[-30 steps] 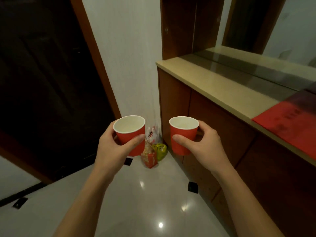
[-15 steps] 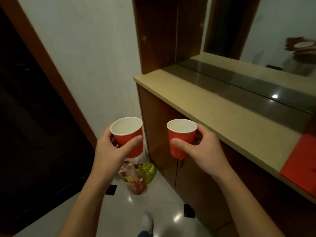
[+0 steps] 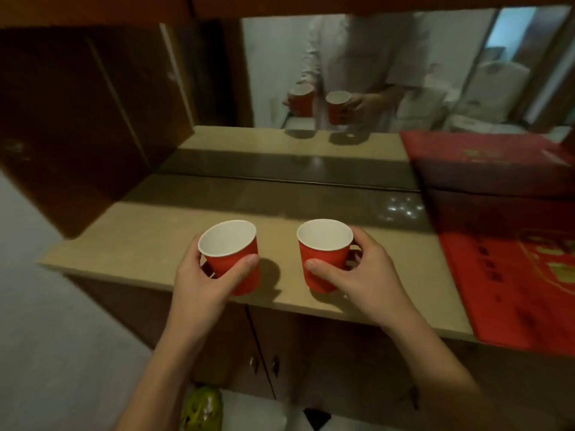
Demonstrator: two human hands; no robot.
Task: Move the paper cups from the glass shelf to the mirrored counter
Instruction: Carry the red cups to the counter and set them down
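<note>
Two red paper cups with white insides are over the beige mirrored counter (image 3: 149,244), both empty and upright. My left hand (image 3: 202,284) grips the left cup (image 3: 231,256) near the counter's front edge. My right hand (image 3: 364,275) wraps around the right cup (image 3: 323,253), whose base looks set on or just above the counter. The mirror (image 3: 357,73) behind the counter reflects both cups and hands. The glass shelf is out of view.
A red printed mat (image 3: 510,269) covers the counter's right part. A dark wooden cabinet (image 3: 77,119) rises at the left end. Cabinet doors with small handles (image 3: 264,365) lie below the counter. A green object (image 3: 202,409) sits on the floor by my left forearm.
The view has swung from the doorway and wall to face the counter head on. Both hands have carried the cups forward from beside the counter to over its front part.
</note>
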